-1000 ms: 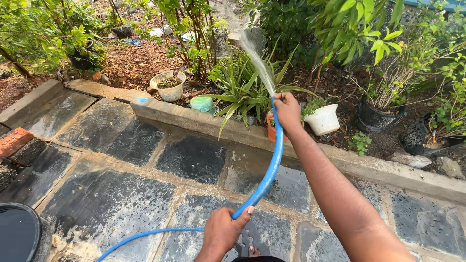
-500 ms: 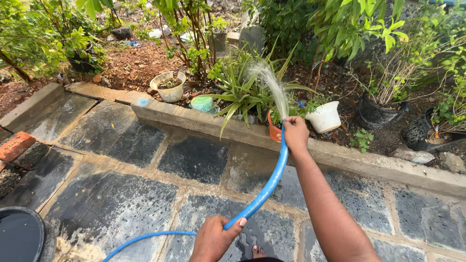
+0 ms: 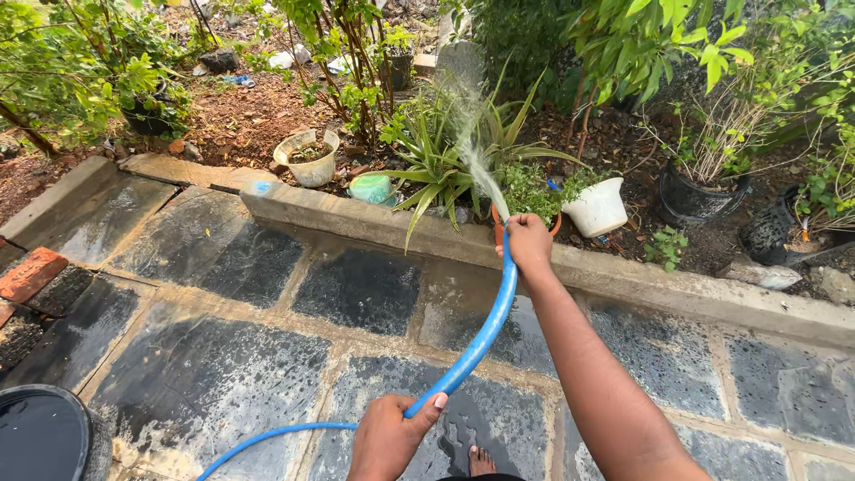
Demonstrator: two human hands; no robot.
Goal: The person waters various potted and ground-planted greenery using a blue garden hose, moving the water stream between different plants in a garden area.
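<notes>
Blue hose [image 3: 485,334] runs up across the wet stone paving [image 3: 356,294] from your left hand to your right, spraying water into the garden bed.

Your right arm reaches straight forward over the concrete kerb [image 3: 374,223], right hand [image 3: 527,245] in a closed grip on the hose end beside the orange pot [image 3: 500,223] and white pot [image 3: 597,207]. Your left hand [image 3: 387,436], low and near your body, closes around the hose farther back, thumb along it.
</notes>
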